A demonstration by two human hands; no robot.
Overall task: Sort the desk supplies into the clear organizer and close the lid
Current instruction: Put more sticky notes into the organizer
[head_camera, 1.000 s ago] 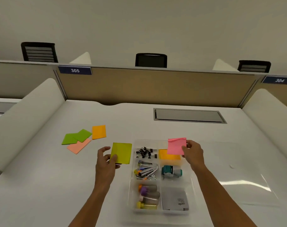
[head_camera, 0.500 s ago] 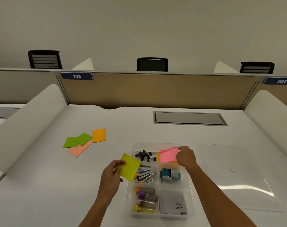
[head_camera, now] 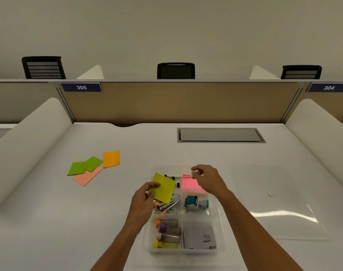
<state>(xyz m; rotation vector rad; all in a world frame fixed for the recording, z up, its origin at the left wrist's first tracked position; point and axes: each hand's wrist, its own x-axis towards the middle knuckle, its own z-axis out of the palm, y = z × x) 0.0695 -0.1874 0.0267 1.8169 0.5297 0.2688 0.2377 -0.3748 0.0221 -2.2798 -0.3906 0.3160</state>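
White surface (head_camera: pixel 127 192) under you, tan partition (head_camera: pixel 176 102) across the back with plates reading 305 and 304, three black chairs showing over its top; the clear organizer (head_camera: pixel 218 216) sits right in front of you, lid off; that clear lid (head_camera: pixel 280 202) lies flat on the surface just to its right. Your left hand (head_camera: pixel 145 200) is pinching a yellow-green sticky pad (head_camera: pixel 163 187) by its near-left edge, thumb on top, holding it tilted above the organizer's left column, over the black binder clips (head_camera: pixel 174 178) and the metal clips (head_camera: pixel 168 207); your right hand (head_camera: pixel 207 178) hovers over the far-right compartment with fingers loosely curled and gripping nothing. A pink sticky pad (head_camera: pixel 190 184) lies in that compartment just beneath the fingertips; whether they touch it is not clear. Below it sits a teal correction tape roller (head_camera: pixel 196 204); the near-left compartment holds small bottles (head_camera: pixel 167 233) with orange, purple, pink and yellow caps; the near-right one holds a grey pouch (head_camera: pixel 199 236). Off to the left on the surface, well apart from the organizer, wait two green sticky pads (head_camera: pixel 84 166), a peach one (head_camera: pixel 86 178) partly under them, and an orange one (head_camera: pixel 111 159) just beside.
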